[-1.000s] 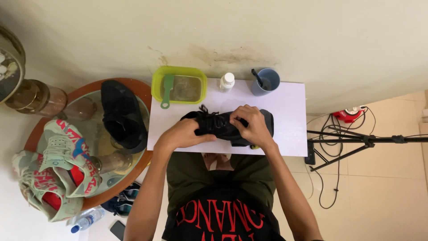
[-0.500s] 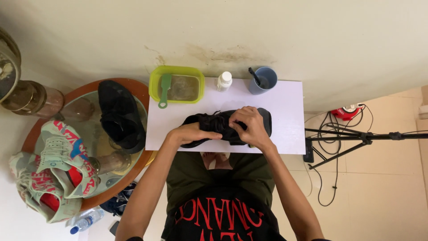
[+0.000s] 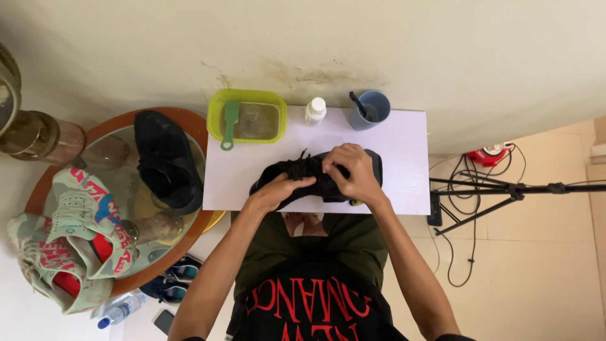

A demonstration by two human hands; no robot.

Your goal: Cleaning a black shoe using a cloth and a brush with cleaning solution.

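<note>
One black shoe (image 3: 315, 180) crosswise (toe rightward).

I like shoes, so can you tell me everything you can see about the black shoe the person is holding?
The black lace-up fabric shoe lies on its side across the white rectangular board, heel end to the right. It looks soft and dark all over, with black laces sticking up near its middle. The left hand holds its lower front edge, and the right hand covers its top by the laces, hiding much of it. A small yellowish bit shows beneath its heel.
</note>
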